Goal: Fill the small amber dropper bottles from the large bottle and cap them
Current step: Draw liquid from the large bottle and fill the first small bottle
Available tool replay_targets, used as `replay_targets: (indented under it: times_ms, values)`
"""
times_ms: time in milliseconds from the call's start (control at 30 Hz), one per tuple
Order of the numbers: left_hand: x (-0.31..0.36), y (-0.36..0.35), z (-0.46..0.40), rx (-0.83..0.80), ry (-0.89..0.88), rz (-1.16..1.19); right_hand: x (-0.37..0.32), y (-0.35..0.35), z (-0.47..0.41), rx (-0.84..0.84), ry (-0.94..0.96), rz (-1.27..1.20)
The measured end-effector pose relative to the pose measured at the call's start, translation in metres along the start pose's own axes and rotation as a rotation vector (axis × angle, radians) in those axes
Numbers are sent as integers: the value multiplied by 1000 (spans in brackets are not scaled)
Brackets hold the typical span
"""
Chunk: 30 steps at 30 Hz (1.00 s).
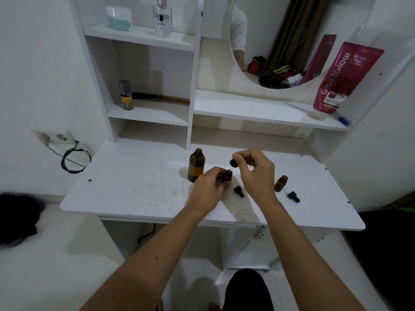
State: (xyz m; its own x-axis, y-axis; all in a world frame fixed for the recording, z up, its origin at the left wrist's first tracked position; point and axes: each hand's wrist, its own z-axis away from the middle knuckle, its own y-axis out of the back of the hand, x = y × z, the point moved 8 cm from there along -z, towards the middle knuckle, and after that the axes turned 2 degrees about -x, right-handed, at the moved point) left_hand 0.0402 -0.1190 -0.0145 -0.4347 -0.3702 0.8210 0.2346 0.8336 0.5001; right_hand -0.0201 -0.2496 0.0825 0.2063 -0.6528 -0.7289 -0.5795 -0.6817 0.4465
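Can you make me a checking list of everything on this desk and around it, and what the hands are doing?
Surface: white desk top, faintly stained.
Job's things: large amber glass bottle upright, uncapped; small amber bottle held upright; second small amber bottle uncapped at right; black dropper cap and second black dropper cap lying on the desk.
Clutter: pink tube, clear perfume bottle, small yellow spray can, brown comb on shelves.
Hands: left hand grips the held bottle; right hand pinches a black dropper above it.
Cables: black coiled cable below the wall socket.
Surroundings: round mirror, white walls.
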Motion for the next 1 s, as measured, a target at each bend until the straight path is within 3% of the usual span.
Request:
replay_targets:
  times_ms: [567, 867, 1000]
  values:
    - [4, 2, 5, -5, 12, -21, -14, 7, 0, 9, 14, 12]
    - [-11, 48, 27, 65, 42, 202, -56, 29, -19, 90, 67, -85]
    - [-27, 88, 32, 216, 120, 223, -71, 17, -30, 87, 41, -187]
